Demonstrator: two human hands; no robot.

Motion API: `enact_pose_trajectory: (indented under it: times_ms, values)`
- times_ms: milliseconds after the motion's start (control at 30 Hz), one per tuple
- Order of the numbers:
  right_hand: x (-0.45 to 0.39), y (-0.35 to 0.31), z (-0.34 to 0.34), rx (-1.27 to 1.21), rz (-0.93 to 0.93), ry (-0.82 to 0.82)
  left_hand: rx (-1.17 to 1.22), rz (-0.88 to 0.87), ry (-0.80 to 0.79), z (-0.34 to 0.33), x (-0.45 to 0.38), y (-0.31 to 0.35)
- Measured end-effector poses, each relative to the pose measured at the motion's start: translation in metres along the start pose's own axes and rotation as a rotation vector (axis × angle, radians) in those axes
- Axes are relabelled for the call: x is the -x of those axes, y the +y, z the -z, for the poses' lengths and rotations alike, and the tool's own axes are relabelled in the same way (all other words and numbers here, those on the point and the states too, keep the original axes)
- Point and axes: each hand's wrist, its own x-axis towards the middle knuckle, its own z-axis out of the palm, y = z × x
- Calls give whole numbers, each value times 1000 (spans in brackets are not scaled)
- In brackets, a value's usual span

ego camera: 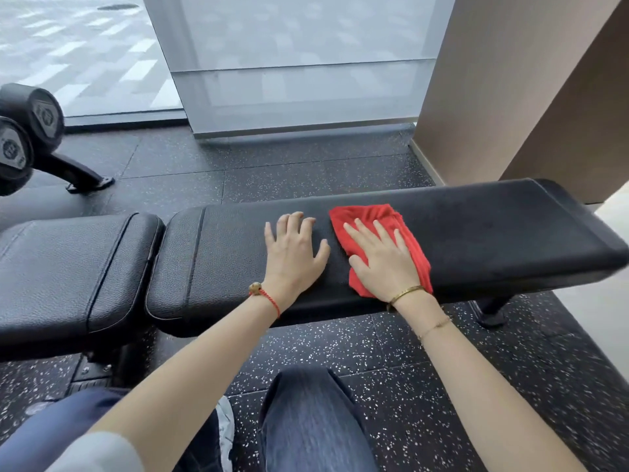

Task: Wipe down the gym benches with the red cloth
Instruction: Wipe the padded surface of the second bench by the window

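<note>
Right hand (383, 257) pressed flat on red cloth (374, 216), left hand (294, 248) flat on surface (493, 233), bracing. Mid-wipe; next, likely sweep right.

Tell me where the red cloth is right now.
Head view, right of centre: the red cloth lies flat on the long bench pad, pressed under the right hand, beside the left hand.

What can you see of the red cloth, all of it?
The red cloth is a soft, towel-like fabric, bunched and folded rather than spread out. It lies flat on the black padded bench, toward the pad's middle. The right hand presses on it with straight, spread fingers, covering its middle; cloth shows beyond the fingertips and beside the wrist. The left hand rests beside it, apart.
</note>
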Motion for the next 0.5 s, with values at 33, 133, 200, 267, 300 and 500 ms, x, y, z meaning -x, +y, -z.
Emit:
enact_pose_trajectory:
  times_ms: [33,133,200,267,300,500]
  values:
    - [5,9,1,2,-14,12,6,-15,1,-3,-1,6]
    - [10,34,7,1,-83,26,-15,-68,-5,-12,-4,21]
    - [6,48,10,-1,-140,31,-33,-81,-19,-16,-4,25]
    - [-2,63,13,-5,-214,36,-39,-71,-37,-21,-2,27]
    - [-8,70,15,-3,-251,36,-36,-64,-40,-23,-1,27]
    - [-60,83,26,-13,-383,-37,-89,-36,-18,-25,-1,34]
